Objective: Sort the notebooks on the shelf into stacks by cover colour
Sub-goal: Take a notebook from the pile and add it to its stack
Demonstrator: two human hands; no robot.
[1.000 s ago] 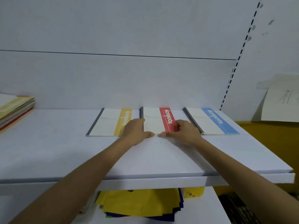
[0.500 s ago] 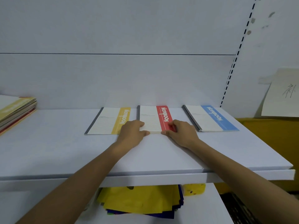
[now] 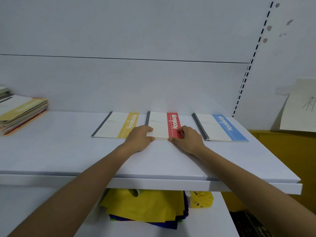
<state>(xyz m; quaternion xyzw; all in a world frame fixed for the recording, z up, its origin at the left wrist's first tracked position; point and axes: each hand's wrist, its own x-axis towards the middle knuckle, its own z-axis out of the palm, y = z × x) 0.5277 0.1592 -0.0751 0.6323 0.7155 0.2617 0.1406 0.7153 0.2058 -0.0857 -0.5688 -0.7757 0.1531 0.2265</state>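
Left hand: the left hand (image 3: 140, 139) grips the near left corner of the red-banded notebook (image 3: 163, 124), fingers curled on the cover and thumb against the front edge.
Right hand: the right hand (image 3: 187, 140) holds the near right corner of the same notebook, fingers bent onto the red band and thumb lying along the front edge.
Red-banded notebook: it lies flat on the white shelf (image 3: 68, 151) near the back wall, the middle one of three in a row. Its near edge looks thick; I cannot tell whether it is one book or several.
Yellow-banded notebook: the yellow-banded notebook (image 3: 116, 126) lies flat just to the left, its near right corner hidden under the left hand.
Blue-banded notebook: the blue-banded notebook (image 3: 219, 127) lies flat to the right, apart from the right hand, and sits on at least one more book.
Mixed pile: an unsorted pile of notebooks (image 3: 21, 113) sits at the far left of the shelf, well apart from the row, with a yellow-banded cover on top.
Below: yellow sheets (image 3: 145, 206) over dark blue ones lie on the lower shelf.
Right wall: a paper note (image 3: 301, 106) hangs beside the slotted upright (image 3: 248, 71).
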